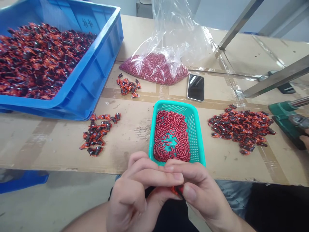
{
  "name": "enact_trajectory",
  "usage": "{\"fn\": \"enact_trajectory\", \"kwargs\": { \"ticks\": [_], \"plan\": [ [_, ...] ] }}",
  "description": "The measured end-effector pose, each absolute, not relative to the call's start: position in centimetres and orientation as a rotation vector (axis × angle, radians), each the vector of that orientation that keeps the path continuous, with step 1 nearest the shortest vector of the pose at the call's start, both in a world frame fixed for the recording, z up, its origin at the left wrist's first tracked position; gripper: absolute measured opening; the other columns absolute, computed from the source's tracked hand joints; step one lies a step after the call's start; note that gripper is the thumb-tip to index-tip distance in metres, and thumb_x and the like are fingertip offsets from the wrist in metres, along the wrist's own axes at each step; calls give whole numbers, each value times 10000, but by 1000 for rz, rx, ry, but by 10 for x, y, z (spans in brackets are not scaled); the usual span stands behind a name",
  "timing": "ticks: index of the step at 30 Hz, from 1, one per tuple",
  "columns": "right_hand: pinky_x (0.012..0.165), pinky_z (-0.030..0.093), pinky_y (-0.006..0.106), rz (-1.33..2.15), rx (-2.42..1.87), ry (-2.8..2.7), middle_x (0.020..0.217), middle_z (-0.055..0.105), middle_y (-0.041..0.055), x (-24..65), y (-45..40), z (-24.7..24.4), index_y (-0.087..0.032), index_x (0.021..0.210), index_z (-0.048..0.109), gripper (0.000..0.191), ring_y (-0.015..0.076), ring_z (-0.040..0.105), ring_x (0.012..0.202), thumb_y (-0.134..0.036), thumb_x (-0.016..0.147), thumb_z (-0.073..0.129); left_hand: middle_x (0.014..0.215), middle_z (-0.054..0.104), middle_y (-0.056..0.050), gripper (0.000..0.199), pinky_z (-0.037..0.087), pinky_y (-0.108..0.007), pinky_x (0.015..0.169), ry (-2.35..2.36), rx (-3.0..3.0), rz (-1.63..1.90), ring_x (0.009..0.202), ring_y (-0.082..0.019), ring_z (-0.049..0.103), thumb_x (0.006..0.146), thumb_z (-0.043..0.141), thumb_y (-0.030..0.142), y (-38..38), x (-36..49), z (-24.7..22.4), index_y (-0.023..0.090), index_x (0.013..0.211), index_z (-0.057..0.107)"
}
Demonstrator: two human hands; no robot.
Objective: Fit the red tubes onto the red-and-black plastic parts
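Close together at the front edge of the table, my two hands meet around a small orange and black piece (178, 190). My left hand (145, 187) pinches it between thumb and fingers. The fingers of my right hand (201, 190) are closed at its other side, and they hide what they grip. Just beyond my hands sits a green basket (200, 141) with small red tubes (172, 129) inside. Loose orange and black pieces lie in a pile (241, 127) to the right and in a smaller group (98, 133) to the left.
A large blue bin (96, 67) full of orange and black pieces stands at the left. Behind the basket are a clear bag of red tubes (156, 69), a few pieces (126, 86) and a phone (195, 87). A green metal tool (285, 119) and another person's fingers (305, 140) show at the right.
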State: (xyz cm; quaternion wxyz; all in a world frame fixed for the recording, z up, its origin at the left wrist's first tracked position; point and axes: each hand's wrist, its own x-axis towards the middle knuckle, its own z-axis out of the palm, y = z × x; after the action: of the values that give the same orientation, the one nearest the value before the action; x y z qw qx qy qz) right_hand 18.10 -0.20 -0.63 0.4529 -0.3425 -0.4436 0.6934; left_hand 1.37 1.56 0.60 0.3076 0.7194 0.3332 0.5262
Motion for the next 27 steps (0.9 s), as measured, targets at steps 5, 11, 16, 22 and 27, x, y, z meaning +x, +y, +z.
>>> {"fn": "enact_trajectory", "kwargs": {
  "ticks": [5,11,16,22,27],
  "plan": [
    [656,443,263,1731,-862,-1006,783,550,27,179,-8,-17,-207,844,773,415,144,485,722,-603,945,704,940,838,54,360,534,-297,767,875,1916,1364,710,-75,766,1067,633,212,16,13,0,216,762,442],
    [796,531,332,1862,-850,-881,801,662,45,184,-8,-21,-204,977,780,422,185,598,756,-603,988,641,1005,828,91,392,566,-352,922,871,1763,1331,981,-115,777,1042,677,210,15,12,-3,228,838,343],
    [671,432,261,1860,-822,-1064,770,590,32,188,-2,-16,-156,828,725,496,143,511,710,-614,991,627,955,826,112,388,570,-310,884,895,1810,1305,966,-86,767,1064,646,233,15,13,3,226,838,330],
    [584,395,268,1604,-877,-1289,680,534,23,184,1,-7,-173,707,664,547,139,494,631,-613,1020,570,976,821,90,442,590,-294,875,817,1702,1293,897,-91,763,1042,664,169,14,15,4,221,825,283],
    [583,434,245,1563,-814,-1223,658,562,26,178,-1,-8,-166,639,616,572,134,549,634,-584,1028,575,974,817,49,432,614,-251,715,766,1556,1297,927,-133,746,1025,675,147,8,13,2,245,864,285]
  ]
}}
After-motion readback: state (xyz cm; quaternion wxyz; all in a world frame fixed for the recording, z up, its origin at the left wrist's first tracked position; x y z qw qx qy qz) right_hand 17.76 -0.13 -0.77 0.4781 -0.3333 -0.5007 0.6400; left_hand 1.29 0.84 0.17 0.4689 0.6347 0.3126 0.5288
